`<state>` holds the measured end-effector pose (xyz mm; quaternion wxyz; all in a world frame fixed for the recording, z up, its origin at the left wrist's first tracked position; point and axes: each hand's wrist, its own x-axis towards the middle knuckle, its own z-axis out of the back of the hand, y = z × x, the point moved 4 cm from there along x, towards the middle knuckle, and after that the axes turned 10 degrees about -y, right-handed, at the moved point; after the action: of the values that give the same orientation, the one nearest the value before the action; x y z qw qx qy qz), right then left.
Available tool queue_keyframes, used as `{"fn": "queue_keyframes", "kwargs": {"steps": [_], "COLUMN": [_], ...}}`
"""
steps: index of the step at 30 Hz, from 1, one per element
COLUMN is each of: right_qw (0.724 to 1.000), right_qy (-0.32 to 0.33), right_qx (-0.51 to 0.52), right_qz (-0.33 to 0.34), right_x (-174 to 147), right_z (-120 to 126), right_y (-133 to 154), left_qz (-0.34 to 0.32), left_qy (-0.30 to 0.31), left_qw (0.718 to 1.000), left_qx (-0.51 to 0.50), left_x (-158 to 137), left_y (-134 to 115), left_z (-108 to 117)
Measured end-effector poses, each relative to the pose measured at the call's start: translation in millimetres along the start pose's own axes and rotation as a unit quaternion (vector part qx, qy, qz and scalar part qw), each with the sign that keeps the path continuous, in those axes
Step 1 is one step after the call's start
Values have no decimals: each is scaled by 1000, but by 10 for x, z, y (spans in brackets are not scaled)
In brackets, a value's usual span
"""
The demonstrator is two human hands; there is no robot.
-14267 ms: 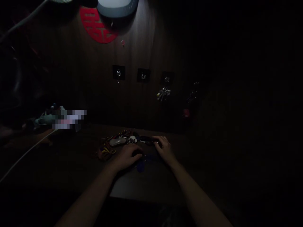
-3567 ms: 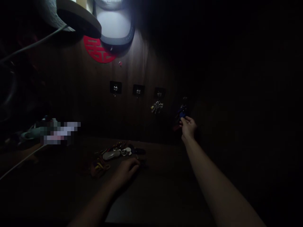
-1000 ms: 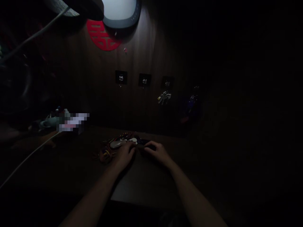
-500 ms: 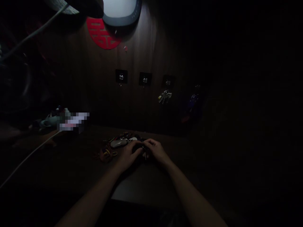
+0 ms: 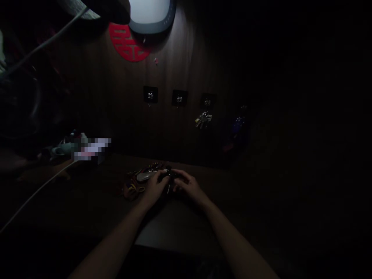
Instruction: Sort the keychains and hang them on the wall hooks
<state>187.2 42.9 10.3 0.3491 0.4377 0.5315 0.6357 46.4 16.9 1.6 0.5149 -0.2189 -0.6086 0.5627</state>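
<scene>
In the dim light, my left hand (image 5: pixel 156 188) pinches a small dark object (image 5: pixel 169 173) above the tabletop. A thin shiny metal piece (image 5: pixel 168 189) points down from it; its exact kind is too dark to make out. My right hand (image 5: pixel 190 188) is just to the right, fingers spread and thumb apart, its fingertips close to the dark object. Whether they touch it I cannot tell. Beside my left hand lie a smooth grey oval item (image 5: pixel 143 176), partly covered by that hand, and a reddish-brown corded bundle with a yellow loop (image 5: pixel 132 190).
Wall hooks (image 5: pixel 179 98) line the dark wood panel, and a bunch of keys (image 5: pixel 204 119) hangs from one. A lit lamp (image 5: pixel 151 15) and a red round paper-cut (image 5: pixel 129 44) are above. A white cable (image 5: pixel 43 192) crosses the left side near a blurred-out bright item (image 5: pixel 92 149).
My right hand's fingers have spread away from the dark object. The object and its metal piece have shifted slightly left with my left hand.
</scene>
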Motion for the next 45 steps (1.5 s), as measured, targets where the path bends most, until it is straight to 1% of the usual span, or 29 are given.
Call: {"fn": "queue_keyframes", "kwargs": {"steps": [2, 5, 10, 12, 15, 17, 19, 21, 24, 27, 30, 31, 33, 35, 37, 39, 41, 43, 45], "right_qw": [998, 988, 978, 975, 970, 966, 966, 969, 972, 973, 972, 970, 964, 951, 937, 927, 912, 901, 900], "right_qy": [-29, -74, -107, -136, -190, -201, -191, -174, -157, -149, -158, -172, -224, -291, -338, -362, -383, -391, -380], "right_qx": [-49, -113, -145, -134, -81, -46, -30, -28, -32, -31, -18, -13, -10, -21, -43, -78, -132, -178, -201], "right_qz": [24, 74, 108, 110, 133, 158, 171, 170, 169, 175, 175, 169, 144, 106, 73, 63, 67, 69, 69], "right_x": [-3, 6, 33, 42, 47, 44, 43, 41, 35, 32, 47, 61, 99, 144, 192, 239, 276, 307, 335], "right_z": [13, 48, 111, 157, 245, 283, 290, 268, 212, 166, 193, 232, 363, 544, 724, 872, 975, 1019, 1010], "right_y": [23, 36, 33, 61, 137, 186, 209, 209, 206, 224, 245, 238, 186, 79, -55, -175, -265, -329, -371], "left_qz": [-12, -27, -55, -55, -54, -64, -75, -73, -52, -16, 27, 38, 58, 76, 85, 84, 78, 72, 55], "left_qy": [13, 31, 56, 59, 53, 56, 70, 86, 99, 101, 116, 120, 123, 119, 106, 92, 83, 77, 74], "left_qw": [1000, 998, 995, 995, 996, 996, 995, 993, 993, 992, 987, 984, 979, 976, 977, 979, 980, 979, 978], "left_qx": [10, 38, 53, 54, 51, 32, 2, -25, -47, -72, -110, -124, -149, -164, -164, -160, -163, -176, -187], "left_x": [-11, -45, -92, -94, -94, -108, -136, -166, -190, -180, -154, -141, -108, -58, 14, 107, 219, 355, 527], "left_y": [-11, -51, -137, -152, -176, -219, -271, -310, -314, -269, -226, -222, -228, -251, -295, -362, -452, -561, -695], "left_z": [-13, -33, -61, -57, -29, -12, -12, -31, -82, -128, -156, -159, -159, -158, -155, -156, -164, -181, -209]}}
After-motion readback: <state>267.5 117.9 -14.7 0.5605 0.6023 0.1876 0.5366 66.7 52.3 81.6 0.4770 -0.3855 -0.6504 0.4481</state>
